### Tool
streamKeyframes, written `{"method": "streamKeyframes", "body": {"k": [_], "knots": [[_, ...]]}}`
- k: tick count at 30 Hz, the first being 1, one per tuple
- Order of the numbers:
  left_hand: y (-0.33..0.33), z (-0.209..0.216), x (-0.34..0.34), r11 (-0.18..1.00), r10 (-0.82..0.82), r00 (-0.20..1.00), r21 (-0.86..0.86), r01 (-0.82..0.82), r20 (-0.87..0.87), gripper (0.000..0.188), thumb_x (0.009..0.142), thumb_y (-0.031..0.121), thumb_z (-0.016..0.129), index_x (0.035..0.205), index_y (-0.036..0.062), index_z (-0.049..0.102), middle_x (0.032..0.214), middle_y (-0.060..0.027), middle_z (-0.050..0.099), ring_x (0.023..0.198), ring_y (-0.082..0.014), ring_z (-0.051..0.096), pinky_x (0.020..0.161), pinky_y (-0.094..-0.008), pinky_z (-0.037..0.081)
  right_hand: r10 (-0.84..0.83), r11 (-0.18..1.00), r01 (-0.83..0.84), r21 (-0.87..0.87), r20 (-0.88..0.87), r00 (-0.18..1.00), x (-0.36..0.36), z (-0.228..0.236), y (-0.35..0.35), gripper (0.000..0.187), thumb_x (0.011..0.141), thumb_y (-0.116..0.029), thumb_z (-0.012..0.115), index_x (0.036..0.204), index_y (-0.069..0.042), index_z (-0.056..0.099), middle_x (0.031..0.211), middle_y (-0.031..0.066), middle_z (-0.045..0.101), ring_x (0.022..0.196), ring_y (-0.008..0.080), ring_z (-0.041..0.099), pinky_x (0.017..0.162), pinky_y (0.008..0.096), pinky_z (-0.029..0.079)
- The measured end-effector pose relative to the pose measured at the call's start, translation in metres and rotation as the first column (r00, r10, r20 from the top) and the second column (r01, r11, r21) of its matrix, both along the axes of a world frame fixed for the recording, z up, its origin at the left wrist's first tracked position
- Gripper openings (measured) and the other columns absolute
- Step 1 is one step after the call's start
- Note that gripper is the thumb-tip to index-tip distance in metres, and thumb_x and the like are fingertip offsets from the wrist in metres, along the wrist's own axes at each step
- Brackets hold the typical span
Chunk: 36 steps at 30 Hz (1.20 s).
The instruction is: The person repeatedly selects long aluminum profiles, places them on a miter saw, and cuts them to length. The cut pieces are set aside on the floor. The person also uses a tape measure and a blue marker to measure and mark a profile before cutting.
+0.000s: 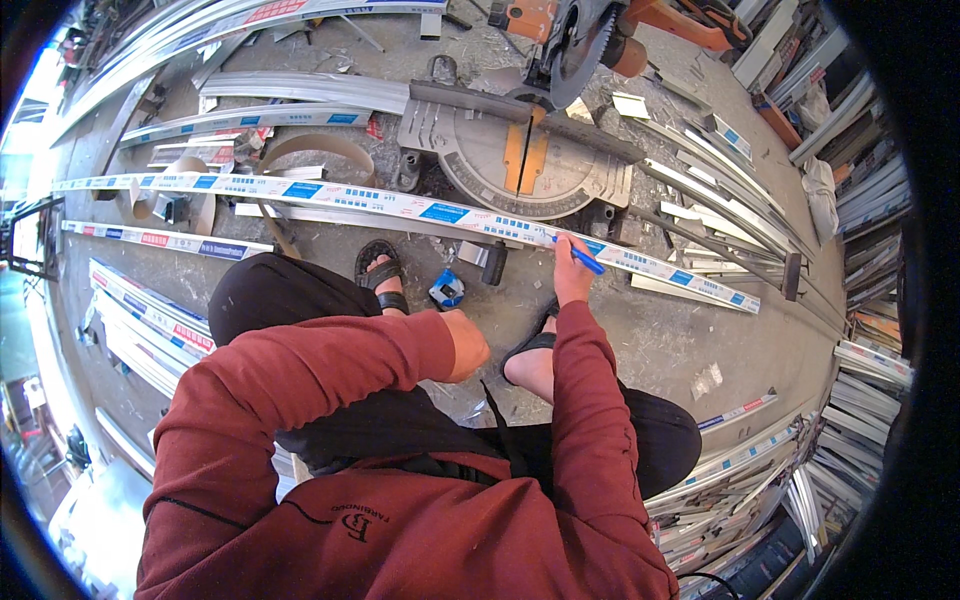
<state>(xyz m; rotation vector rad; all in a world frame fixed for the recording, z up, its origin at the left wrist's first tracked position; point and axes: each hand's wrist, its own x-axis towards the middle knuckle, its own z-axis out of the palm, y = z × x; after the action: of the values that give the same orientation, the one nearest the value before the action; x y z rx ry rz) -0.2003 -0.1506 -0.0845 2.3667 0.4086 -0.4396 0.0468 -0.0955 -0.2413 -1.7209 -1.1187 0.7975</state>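
My right hand (573, 275) grips a blue marker pen (588, 262). The pen's tip is at the long white film-wrapped profile (380, 200), which lies crosswise in front of me with blue and red print. My left hand (468, 345) is bent inward above my lap, closed, with its fingers turned out of sight. Just beyond it is a blue and white tape measure (447, 288); I cannot tell whether the hand touches it. Behind the long profile stands a mitre saw, its round grey base (480, 175) close to the strip and its blade (583, 50) raised.
More profiles (290, 90) lie left of the saw, and a bundle of cut strips (720, 200) lies to its right. Stacked profiles (860, 430) fill the right side. A curled brown strip (320, 150) stands near the left. My sandalled feet (385, 275) are on the littered floor.
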Motion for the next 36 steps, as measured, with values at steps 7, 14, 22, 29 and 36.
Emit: {"method": "streamKeyframes", "body": {"k": [7, 14, 22, 29, 36], "knots": [[0.001, 0.002, 0.002, 0.999, -0.021, 0.996, -0.026, 0.019, -0.09, 0.022, 0.08, 0.024, 0.063, 0.085, 0.0037, 0.07, 0.085, -0.016, 0.07, 0.085, -0.0345, 0.068, 0.077, -0.0462, 0.053, -0.006, 1.0, 0.006, 0.004, 0.076, 0.997, 0.005, -0.009, 0.001, 0.022, 0.09, -0.017, 0.061, 0.095, 0.002, 0.071, 0.088, 0.0129, 0.072, 0.079, 0.0196, 0.068, 0.076, 0.0315, 0.052], [0.001, 0.001, 0.002, 0.999, -0.027, 0.996, -0.02, 0.025, -0.081, 0.023, 0.079, 0.025, 0.064, 0.083, 0.0029, 0.07, 0.083, -0.0176, 0.069, 0.084, -0.0358, 0.068, 0.076, -0.0463, 0.053, -0.028, 0.999, 0.029, -0.034, 0.03, 0.999, 0.004, -0.003, 0.001, 0.023, 0.09, -0.017, 0.061, 0.097, 0.002, 0.071, 0.087, 0.0114, 0.072, 0.079, 0.0193, 0.068, 0.075, 0.0304, 0.052], [0.001, 0.003, 0.001, 1.0, -0.018, 0.998, -0.022, 0.017, -0.063, 0.024, 0.079, 0.025, 0.064, 0.084, 0.003, 0.07, 0.085, -0.0178, 0.069, 0.085, -0.0358, 0.068, 0.077, -0.046, 0.053, -0.052, 0.997, 0.048, -0.055, -0.088, 0.995, 0.003, -0.002, 0.001, 0.023, 0.09, -0.017, 0.061, 0.098, 0.001, 0.071, 0.085, 0.01, 0.072, 0.077, 0.0173, 0.067, 0.074, 0.0287, 0.051], [0.001, 0.004, 0.002, 0.999, -0.028, 0.997, -0.018, 0.027, -0.076, 0.025, 0.08, 0.027, 0.065, 0.085, 0.0034, 0.071, 0.086, -0.0175, 0.069, 0.086, -0.0354, 0.068, 0.078, -0.0458, 0.053, -0.024, 0.997, 0.02, -0.07, -0.056, 0.998, 0.002, 0.002, -0.001, 0.022, 0.09, -0.018, 0.061, 0.096, 0.001, 0.071, 0.085, 0.0097, 0.071, 0.077, 0.0168, 0.066, 0.072, 0.0284, 0.051], [0.001, 0.006, 0.003, 0.999, -0.04, 0.996, -0.009, 0.04, -0.083, 0.024, 0.08, 0.027, 0.066, 0.085, 0.0041, 0.07, 0.085, -0.0158, 0.07, 0.085, -0.0342, 0.068, 0.077, -0.0451, 0.053, 0.019, 0.999, -0.02, 0.037, 0.034, 0.999, 0.004, -0.013, 0.0, 0.02, 0.088, -0.016, 0.063, 0.095, 0.0, 0.071, 0.085, 0.0092, 0.071, 0.076, 0.0171, 0.066, 0.072, 0.0291, 0.052]]}}
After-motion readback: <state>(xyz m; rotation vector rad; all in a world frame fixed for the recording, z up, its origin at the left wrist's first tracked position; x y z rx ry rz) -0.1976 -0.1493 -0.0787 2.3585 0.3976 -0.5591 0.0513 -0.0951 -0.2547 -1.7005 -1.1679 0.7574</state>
